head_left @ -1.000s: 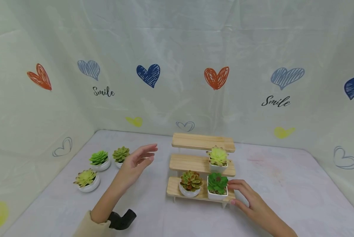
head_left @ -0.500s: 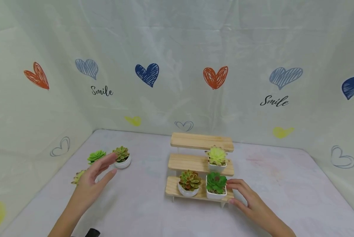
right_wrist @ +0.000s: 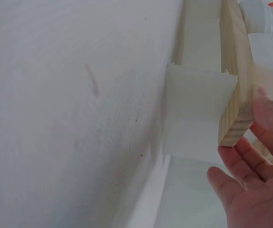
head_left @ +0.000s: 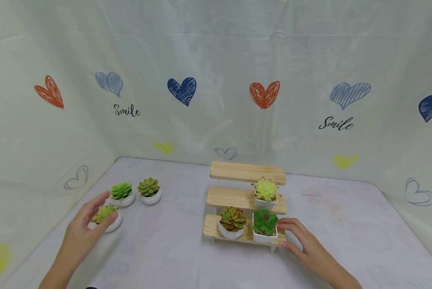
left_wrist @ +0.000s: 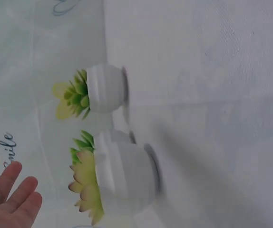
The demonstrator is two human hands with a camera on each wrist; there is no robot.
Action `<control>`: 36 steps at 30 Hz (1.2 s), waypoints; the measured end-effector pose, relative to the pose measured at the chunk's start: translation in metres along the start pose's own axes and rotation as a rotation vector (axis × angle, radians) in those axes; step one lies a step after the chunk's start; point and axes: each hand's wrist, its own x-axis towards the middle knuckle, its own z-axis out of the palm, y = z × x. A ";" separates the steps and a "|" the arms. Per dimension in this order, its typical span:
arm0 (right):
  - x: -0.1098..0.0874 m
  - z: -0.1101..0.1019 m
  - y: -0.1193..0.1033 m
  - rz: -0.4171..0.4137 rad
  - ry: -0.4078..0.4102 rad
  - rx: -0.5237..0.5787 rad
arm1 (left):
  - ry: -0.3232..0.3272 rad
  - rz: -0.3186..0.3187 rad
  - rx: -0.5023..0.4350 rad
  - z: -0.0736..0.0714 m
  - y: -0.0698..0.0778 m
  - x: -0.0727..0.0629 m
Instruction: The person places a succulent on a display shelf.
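My left hand [head_left: 80, 235] hovers with parted fingers by a yellow-green succulent [head_left: 104, 214] in a round white pot, partly covering it. In the left wrist view the fingers stand apart from that pot [left_wrist: 127, 180]. A bright green succulent [head_left: 121, 191] and an olive-green one [head_left: 148, 187] sit behind it. My right hand [head_left: 310, 251] holds the right end of the bottom plank of a three-tier wooden stand [head_left: 246, 198], as the right wrist view shows. Beside it, a dark green succulent [head_left: 265, 222] in a square white pot stands on that plank.
Left of it on the bottom tier is a reddish-green succulent [head_left: 232, 219] in a round pot. A pale yellow-green succulent [head_left: 265, 190] stands on the middle tier's right. The white tablecloth [head_left: 158, 249] reaches the heart-printed curtain [head_left: 216, 128] behind.
My left hand has moved left and down from near the stand, past the olive-green succulent, to the yellow-green one. My right hand and the stand stay in place.
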 end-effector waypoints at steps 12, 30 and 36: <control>-0.001 0.000 0.001 -0.021 0.008 0.021 | -0.312 -0.118 0.162 -0.010 -0.033 0.024; 0.000 0.001 0.001 -0.010 0.002 0.014 | -0.483 -0.228 0.252 -0.008 -0.058 0.029; 0.000 0.000 0.000 -0.014 0.002 0.013 | -0.491 -0.225 0.220 -0.005 -0.061 0.031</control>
